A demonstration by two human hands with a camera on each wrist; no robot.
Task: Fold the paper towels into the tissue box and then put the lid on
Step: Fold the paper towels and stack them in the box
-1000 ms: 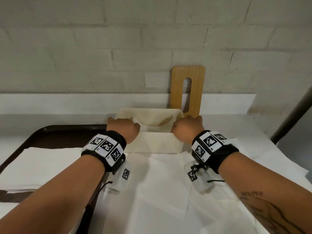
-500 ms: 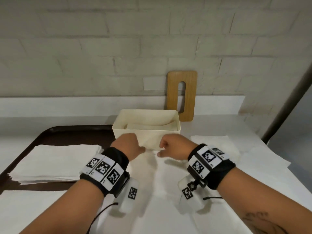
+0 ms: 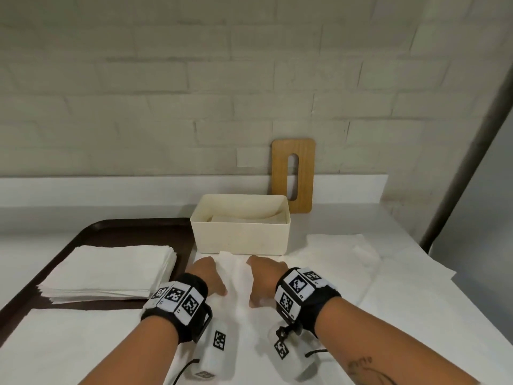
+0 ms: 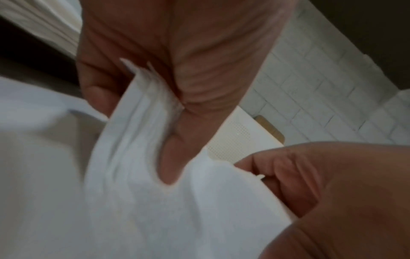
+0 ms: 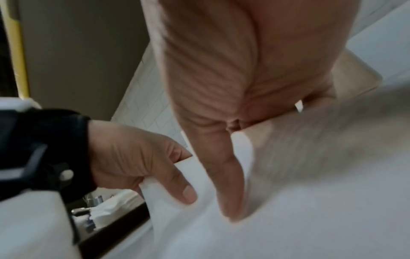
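Both hands have pulled back from the tissue box (image 3: 241,234) since a second ago, when they were up at its rim, and now sit low on the paper towel (image 3: 238,276) spread just in front of it. Left hand (image 3: 207,276) grips the towel's left edge – left wrist view shows the sheet bunched into pleats between thumb and curled fingers (image 4: 97,91). Right hand (image 3: 265,279) is on the right edge; right wrist view shows the thumb lying on the towel (image 5: 288,219) and the fingers folded in behind it, though blur makes it hard to say how tight the pinch is. The hands are close together, the sheet puckered between them.

Tissue box sits open on the white table (image 3: 416,315), cream coloured, with some pale paper already lying in the bottom. Wooden lid (image 3: 302,173) with its long slot stands upright behind the box, leaning on the brick wall – still off. Another loose sheet (image 3: 341,248) lies flat to the right of the box. Left of the box is a dark tray (image 3: 116,232) with a neat stack of folded towels (image 3: 111,269) on it. Black wrist straps with printed markers are on both forearms.
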